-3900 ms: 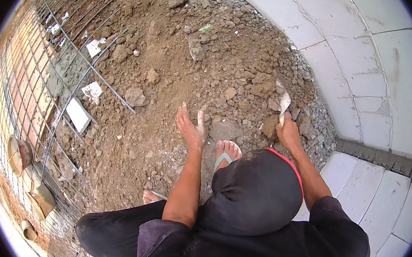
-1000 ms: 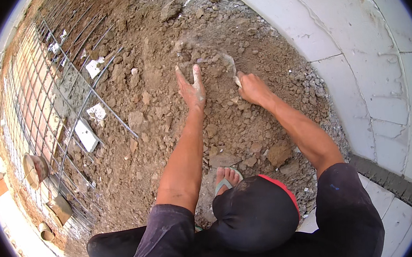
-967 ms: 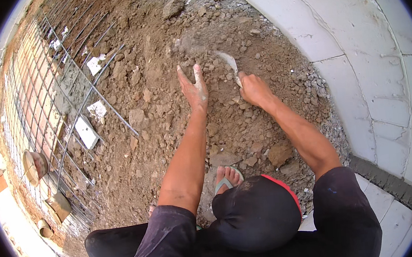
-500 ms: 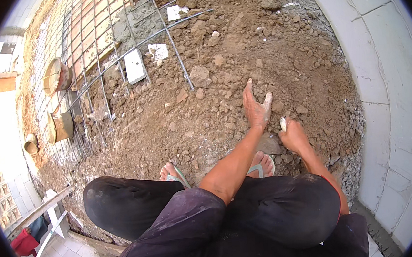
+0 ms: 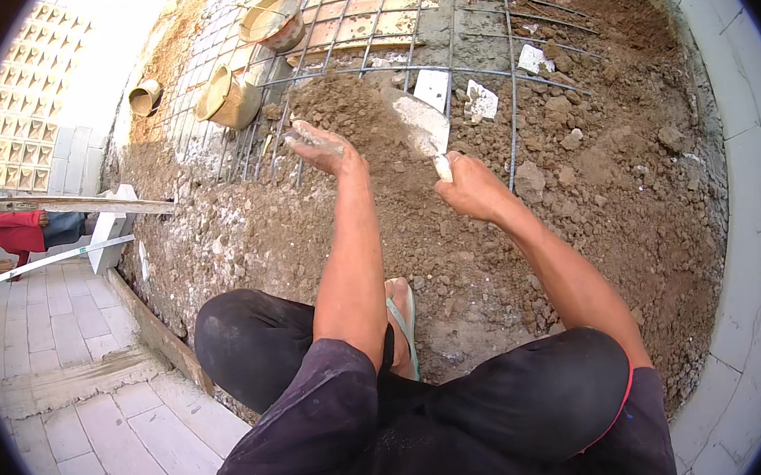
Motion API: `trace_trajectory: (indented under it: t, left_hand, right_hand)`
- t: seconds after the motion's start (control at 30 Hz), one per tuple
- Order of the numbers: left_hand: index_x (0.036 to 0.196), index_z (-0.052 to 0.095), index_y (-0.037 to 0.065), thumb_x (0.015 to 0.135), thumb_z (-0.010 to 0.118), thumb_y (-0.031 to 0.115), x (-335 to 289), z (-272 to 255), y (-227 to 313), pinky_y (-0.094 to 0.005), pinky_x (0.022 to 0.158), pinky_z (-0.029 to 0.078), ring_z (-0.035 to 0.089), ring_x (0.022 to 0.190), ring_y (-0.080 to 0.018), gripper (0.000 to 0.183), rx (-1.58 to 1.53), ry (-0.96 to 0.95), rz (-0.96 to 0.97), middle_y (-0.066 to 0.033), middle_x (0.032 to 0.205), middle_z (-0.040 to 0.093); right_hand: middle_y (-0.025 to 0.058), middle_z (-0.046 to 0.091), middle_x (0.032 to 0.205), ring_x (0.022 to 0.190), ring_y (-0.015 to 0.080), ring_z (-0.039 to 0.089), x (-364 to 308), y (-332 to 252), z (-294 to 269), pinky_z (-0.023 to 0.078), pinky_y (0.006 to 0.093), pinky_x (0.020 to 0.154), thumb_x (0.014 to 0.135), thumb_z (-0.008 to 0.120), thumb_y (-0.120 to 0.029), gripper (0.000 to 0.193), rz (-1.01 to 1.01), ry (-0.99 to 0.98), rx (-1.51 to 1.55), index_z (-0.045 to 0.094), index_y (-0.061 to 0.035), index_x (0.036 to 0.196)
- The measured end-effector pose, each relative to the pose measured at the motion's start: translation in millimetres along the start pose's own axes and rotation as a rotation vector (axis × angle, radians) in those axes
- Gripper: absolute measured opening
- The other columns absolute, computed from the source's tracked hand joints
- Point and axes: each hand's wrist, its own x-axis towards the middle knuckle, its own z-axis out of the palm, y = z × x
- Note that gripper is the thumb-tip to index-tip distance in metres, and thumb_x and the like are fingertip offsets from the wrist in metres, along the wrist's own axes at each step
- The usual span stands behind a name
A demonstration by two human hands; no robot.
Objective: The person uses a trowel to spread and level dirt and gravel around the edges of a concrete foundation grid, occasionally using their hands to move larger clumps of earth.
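I am closing my right hand (image 5: 476,188) around the pale handle of a flat metal trowel (image 5: 422,128), its whitish blade pointing up and left beside loose, crumbly brown soil (image 5: 346,105). My dusty left hand (image 5: 323,149) is staying empty-looking, fingers apart, near that soil, while a grey steel-bar grid (image 5: 514,126) is lying beyond.
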Motion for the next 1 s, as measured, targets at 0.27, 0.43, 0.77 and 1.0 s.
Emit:
trace_trajectory:
  t: [0.27,0.43,0.77,1.0]
  left_hand:
    - [0.152,0.039,-0.004,0.104,0.058,0.047,-214.6,-100.5,-100.1,-0.0463,0.121,0.031,0.040,0.145,-0.0420,0.073,0.646,-0.468,-0.009,-0.0286,0.158,0.038]
    - [0.156,0.034,-0.002,0.099,0.066,0.042,-322.6,-154.5,-111.6,-0.0512,0.123,0.025,0.032,0.149,-0.0453,0.079,0.728,-1.069,0.200,-0.0296,0.160,0.033]
    - [0.161,0.032,0.012,0.098,0.062,0.055,-376.5,-123.3,-104.2,-0.0541,0.122,0.024,0.028,0.150,-0.0483,0.082,0.868,-1.221,0.205,-0.0299,0.164,0.025]
    - [0.152,0.042,0.005,0.091,0.074,0.046,-400.2,-129.0,-111.4,-0.0554,0.121,0.025,0.028,0.147,-0.0500,0.079,0.720,-1.001,0.135,-0.0333,0.157,0.032]
  right_hand:
    - [0.0306,0.070,0.108,0.103,0.0484,0.068,-71.7,254.6,-129.9,0.053,0.0587,0.090,0.091,0.058,-0.017,0.035,0.533,0.406,-0.457,0.058,-0.0006,0.121]
    - [0.0267,0.072,0.112,0.108,0.0438,0.069,-90.9,334.0,-105.7,0.056,0.0536,0.091,0.093,0.056,-0.011,0.026,0.599,0.225,-0.528,0.067,0.0023,0.112]
    - [0.0299,0.072,0.104,0.102,0.0443,0.070,-161.4,292.9,-76.7,0.057,0.0508,0.090,0.085,0.060,-0.006,0.029,0.531,-0.067,-0.379,0.066,0.0043,0.112]
    - [0.0337,0.069,0.093,0.097,0.0497,0.068,-203.6,237.2,11.6,0.055,0.0533,0.086,0.081,0.066,-0.012,0.034,0.450,-0.145,-0.178,0.062,0.0094,0.107]
